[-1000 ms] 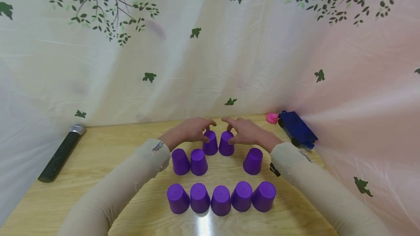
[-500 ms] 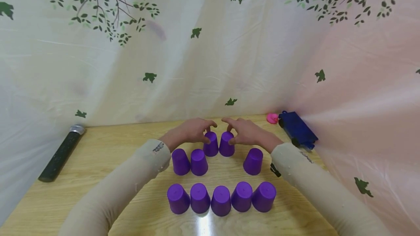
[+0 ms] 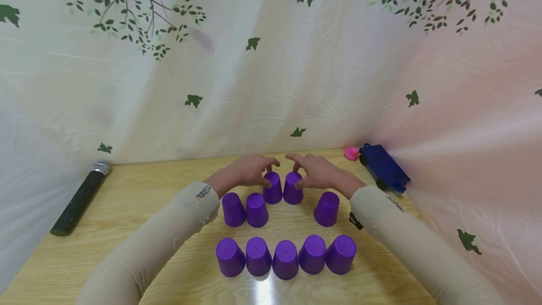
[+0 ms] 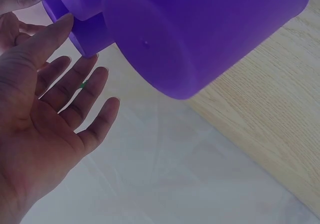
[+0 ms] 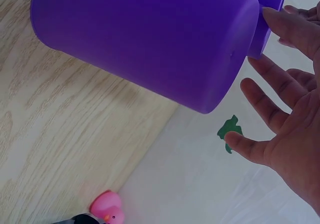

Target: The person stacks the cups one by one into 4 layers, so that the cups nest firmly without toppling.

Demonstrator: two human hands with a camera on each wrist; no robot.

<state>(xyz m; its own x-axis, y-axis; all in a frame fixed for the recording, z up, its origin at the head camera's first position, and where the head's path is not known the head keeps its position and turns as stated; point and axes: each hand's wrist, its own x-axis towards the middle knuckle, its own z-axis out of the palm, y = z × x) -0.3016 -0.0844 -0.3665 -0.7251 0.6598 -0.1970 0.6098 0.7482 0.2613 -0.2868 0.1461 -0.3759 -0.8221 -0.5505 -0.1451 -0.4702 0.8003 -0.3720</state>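
Purple cups stand upside down on the wooden table. At the back, my left hand (image 3: pixel 247 171) pinches the left cup (image 3: pixel 274 193) between thumb and fingers. My right hand (image 3: pixel 317 172) grips the right cup (image 3: pixel 292 194) beside it the same way. A narrow gap separates these two cups. In the left wrist view, the thumb of the left hand (image 4: pixel 45 114) touches the held cup (image 4: pixel 92 38), partly hidden behind a nearer cup (image 4: pixel 200 33). The right wrist view has the right hand (image 5: pixel 295 108) at its cup (image 5: pixel 258 38), mostly covered by a nearer cup (image 5: pixel 145 38).
A middle row has two cups on the left (image 3: pixel 233 211) (image 3: pixel 257 212) and one on the right (image 3: pixel 326 210). Several cups form a front row (image 3: pixel 285 261). A black-handled microphone-like object (image 3: pixel 80 201) lies left. A pink rubber duck (image 3: pixel 351 153) and blue toy cart (image 3: pixel 385 167) sit back right.
Both hands and the two back cups have shifted very slightly toward me, the grip unchanged. The other cups stay in place.
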